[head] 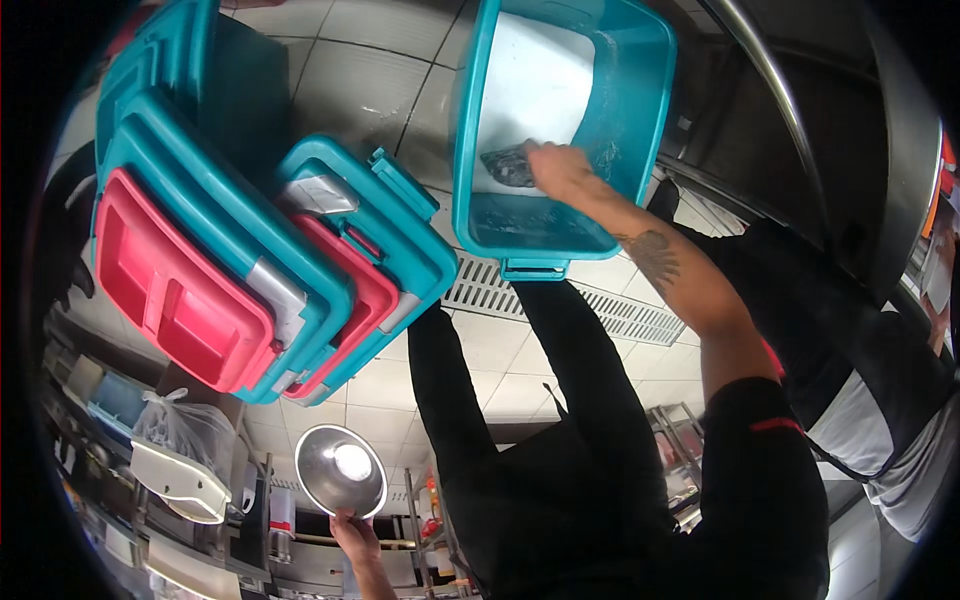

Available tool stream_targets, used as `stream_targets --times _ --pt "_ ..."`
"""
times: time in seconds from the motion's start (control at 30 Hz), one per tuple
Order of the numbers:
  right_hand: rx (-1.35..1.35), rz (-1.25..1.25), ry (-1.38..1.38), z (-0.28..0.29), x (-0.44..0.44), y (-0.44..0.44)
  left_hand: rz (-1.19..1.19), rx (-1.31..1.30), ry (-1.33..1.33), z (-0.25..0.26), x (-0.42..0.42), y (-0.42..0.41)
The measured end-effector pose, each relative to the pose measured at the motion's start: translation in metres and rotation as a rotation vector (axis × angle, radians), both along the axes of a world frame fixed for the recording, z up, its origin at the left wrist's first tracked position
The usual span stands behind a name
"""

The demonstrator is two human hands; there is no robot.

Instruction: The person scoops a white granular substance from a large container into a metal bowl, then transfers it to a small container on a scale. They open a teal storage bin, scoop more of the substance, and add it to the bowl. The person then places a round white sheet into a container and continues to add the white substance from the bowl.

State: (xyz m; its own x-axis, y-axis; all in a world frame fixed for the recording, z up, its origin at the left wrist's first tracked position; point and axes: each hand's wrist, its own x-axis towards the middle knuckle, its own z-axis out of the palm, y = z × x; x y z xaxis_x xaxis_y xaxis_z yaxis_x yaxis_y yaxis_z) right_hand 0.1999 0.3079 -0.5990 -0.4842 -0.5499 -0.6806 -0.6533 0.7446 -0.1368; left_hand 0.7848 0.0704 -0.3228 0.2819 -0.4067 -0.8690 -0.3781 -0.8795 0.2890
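My right hand (556,171) is closed on a dark scoop (510,165) dusted with white, low inside a teal plastic bin (461,135). White powder (532,82) lies over much of the bin's bottom, and some clings to its walls. Down at the lower left, my left hand (352,529) grips the rim of a round metal bowl (341,471). The bowl's shiny inside shows, with no contents that I can make out. The scoop's handle is hidden by my fingers.
Teal bin lids with pink insets (187,315) and silver tape lean at the left, beside the open bin. A floor drain grate (480,285) runs below the bin. Another person's dark-clothed body (840,322) is close at the right. Shelves with a bagged container (180,480) stand lower left.
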Motion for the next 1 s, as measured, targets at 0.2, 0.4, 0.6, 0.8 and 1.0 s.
stream_targets --times 0.2,0.4,0.6,0.8,1.0 --pt "0.123 0.063 0.429 -0.019 -0.055 0.0 -0.008 -0.016 0.01 0.012 -0.034 -0.007" --pt "0.218 -0.016 0.309 0.059 -0.098 0.003 -0.028 0.013 0.031 0.003 0.006 -0.011" --pt "0.278 0.089 0.196 0.038 -0.057 0.014 0.027 0.001 -0.032 -0.002 -0.018 -0.002" --pt "0.316 -0.058 0.207 -0.025 -0.04 0.023 0.014 0.023 0.009 0.004 -0.016 -0.003" --pt "0.259 -0.028 0.139 -0.062 -0.046 0.037 0.019 0.003 0.015 0.0 -0.031 -0.001"
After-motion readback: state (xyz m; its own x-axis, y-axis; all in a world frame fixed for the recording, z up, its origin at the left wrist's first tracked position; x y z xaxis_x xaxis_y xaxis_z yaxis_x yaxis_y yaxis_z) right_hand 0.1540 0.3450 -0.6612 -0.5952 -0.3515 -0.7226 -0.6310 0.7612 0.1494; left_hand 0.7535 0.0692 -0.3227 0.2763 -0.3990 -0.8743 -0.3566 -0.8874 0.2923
